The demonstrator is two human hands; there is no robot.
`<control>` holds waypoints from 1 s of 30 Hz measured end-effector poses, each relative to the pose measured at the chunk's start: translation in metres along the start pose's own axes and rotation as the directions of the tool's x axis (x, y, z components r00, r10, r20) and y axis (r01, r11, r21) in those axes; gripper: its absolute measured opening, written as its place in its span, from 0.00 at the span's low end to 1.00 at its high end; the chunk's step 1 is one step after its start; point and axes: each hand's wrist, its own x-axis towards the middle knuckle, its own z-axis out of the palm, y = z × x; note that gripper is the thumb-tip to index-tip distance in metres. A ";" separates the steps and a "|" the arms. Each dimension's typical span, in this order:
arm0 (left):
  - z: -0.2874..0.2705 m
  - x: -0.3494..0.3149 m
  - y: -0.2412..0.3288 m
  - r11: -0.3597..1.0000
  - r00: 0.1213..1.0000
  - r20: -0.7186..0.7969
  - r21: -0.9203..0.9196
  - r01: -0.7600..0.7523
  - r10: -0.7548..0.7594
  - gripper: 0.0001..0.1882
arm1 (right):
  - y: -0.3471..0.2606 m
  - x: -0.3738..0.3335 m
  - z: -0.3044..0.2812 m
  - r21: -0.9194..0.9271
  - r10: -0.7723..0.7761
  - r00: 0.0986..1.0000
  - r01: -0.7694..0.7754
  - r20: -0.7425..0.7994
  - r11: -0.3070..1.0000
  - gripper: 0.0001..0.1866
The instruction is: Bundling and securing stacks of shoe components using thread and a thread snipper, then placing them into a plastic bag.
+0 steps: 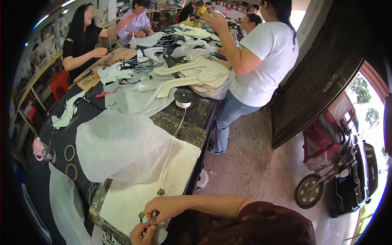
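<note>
Close to the lower edge, my right hand (166, 207) and my left hand (142, 234) meet over the near end of the table, fingers closed in pinches. A small, dark, metallic-looking thing (154, 213) shows at the right fingertips, too small to name. A white piece (161, 234) lies just below the fingers; whether a hand holds it is hidden. Beyond the hands, a pale sheet (126, 204) covers a worn board (96, 206). A thin white cord (167, 157) runs over the sheet from a spool (183, 99).
Clear plastic sheeting (118, 147) spreads over the black table (36, 171). Two tape rolls (70, 153) lie leftward. Cut cream pieces (204, 73) are stacked farther off. A person in a white shirt (267, 53) stands at the right side; others work along the table. A motorbike (326, 175) stands outside.
</note>
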 end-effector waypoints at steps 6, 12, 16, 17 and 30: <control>0.000 -0.009 -0.024 0.970 0.971 -0.113 -0.141 0.196 -0.212 0.09 | 0.003 0.009 0.003 0.010 0.045 0.997 -0.045 0.069 0.999 0.13; -0.003 0.024 0.000 0.910 0.968 -0.008 -0.341 0.234 -0.251 0.10 | -0.023 0.002 -0.017 0.205 0.332 0.928 -0.296 -0.170 0.933 0.20; -0.001 0.014 -0.017 0.796 0.957 -0.057 -0.570 0.202 -0.284 0.11 | -0.023 0.008 -0.023 0.164 0.205 0.979 -0.203 0.008 0.965 0.16; 0.000 0.013 -0.021 0.771 0.961 -0.055 -0.609 0.184 -0.273 0.11 | -0.018 0.008 -0.023 0.179 0.156 0.988 -0.157 0.017 0.971 0.15; -0.005 -0.011 -0.031 0.694 0.898 -0.148 -0.690 0.207 -0.415 0.08 | -0.022 0.017 0.006 -0.692 -0.002 0.998 0.040 0.055 0.721 0.09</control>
